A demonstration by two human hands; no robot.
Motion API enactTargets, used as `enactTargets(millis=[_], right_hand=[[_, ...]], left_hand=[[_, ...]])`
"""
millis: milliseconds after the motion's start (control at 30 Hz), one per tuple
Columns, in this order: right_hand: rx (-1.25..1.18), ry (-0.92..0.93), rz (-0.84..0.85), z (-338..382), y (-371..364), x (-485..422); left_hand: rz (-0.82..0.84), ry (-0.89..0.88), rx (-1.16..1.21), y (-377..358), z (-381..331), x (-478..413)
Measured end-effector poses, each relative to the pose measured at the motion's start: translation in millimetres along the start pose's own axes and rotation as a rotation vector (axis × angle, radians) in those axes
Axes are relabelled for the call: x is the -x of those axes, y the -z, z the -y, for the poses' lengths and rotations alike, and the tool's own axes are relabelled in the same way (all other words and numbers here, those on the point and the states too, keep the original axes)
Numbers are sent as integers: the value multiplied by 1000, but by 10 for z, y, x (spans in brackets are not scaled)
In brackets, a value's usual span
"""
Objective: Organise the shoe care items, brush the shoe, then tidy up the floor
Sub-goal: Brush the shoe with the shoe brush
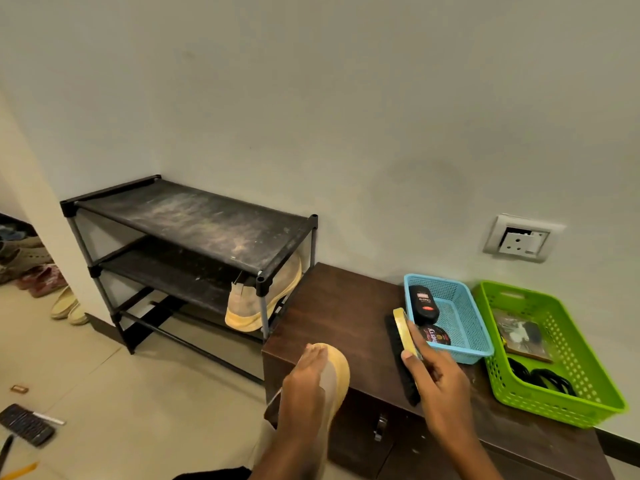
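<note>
My left hand (304, 386) holds a beige shoe with a yellow sole (337, 370) in front of the brown cabinet (343, 306). My right hand (436, 379) grips a shoe brush (403, 355) with a yellow wooden back and black bristles, just above the cabinet top beside the blue basket (464, 320). The blue basket holds a black polish bottle (423, 304) and a round polish tin (434, 335). The matching beige shoe (277, 289) lies on the middle shelf of the black shoe rack (194, 220).
A green basket (561, 393) with a card and black cords stands at the cabinet's right end. A wall socket (521, 239) sits above it. On the floor at lower left lie a dark rectangular device (26, 424), a pen and small scraps. More shoes (41, 278) lie at far left.
</note>
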State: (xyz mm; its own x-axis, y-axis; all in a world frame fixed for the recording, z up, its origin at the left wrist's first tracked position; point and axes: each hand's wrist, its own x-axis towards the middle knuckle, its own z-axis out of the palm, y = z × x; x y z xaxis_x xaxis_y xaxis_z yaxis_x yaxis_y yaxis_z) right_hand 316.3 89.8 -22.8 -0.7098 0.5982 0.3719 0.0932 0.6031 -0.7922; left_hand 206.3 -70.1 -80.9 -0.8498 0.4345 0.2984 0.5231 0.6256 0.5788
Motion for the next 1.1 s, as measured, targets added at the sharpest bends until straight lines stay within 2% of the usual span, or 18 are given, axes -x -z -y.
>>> enactTargets(millis=[100, 167, 267, 333, 433, 500, 567, 633, 733, 867, 900, 1000, 1033, 1100], right_hand=[[103, 190, 97, 166, 20, 61], [136, 277, 137, 264, -37, 142], [143, 350, 79, 364, -137, 215], [154, 346, -6, 386, -139, 193], [147, 278, -96, 465, -88, 173], [121, 365, -47, 549, -99, 258], [136, 459, 15, 598, -111, 318], [205, 456, 26, 548, -108, 267], [215, 276, 39, 551, -53, 188], [219, 457, 41, 604, -192, 327], [240, 438, 46, 581, -193, 280], [220, 137, -43, 608, -95, 81], [202, 168, -56, 609, -91, 96], [178, 370, -17, 633, -158, 212]], left_hand=[[-55, -371, 8, 105, 24, -111], [-70, -578, -72, 291, -14, -145], [-240, -682, -35, 488, -113, -195], [-286, -676, 5, 540, -210, -255], [-260, -673, 96, 496, -307, -301], [-263, -633, 194, 460, -345, -308], [-298, -492, 339, 508, -386, -320], [-309, -412, 413, 561, -390, -357], [-301, -477, 343, 558, -393, -389], [-307, -455, 372, 581, -427, -395], [-309, -421, 397, 582, -400, -406], [-305, -412, 391, 558, -375, -421], [-299, -446, 386, 529, -394, -416], [-284, -457, 394, 485, -430, -399]])
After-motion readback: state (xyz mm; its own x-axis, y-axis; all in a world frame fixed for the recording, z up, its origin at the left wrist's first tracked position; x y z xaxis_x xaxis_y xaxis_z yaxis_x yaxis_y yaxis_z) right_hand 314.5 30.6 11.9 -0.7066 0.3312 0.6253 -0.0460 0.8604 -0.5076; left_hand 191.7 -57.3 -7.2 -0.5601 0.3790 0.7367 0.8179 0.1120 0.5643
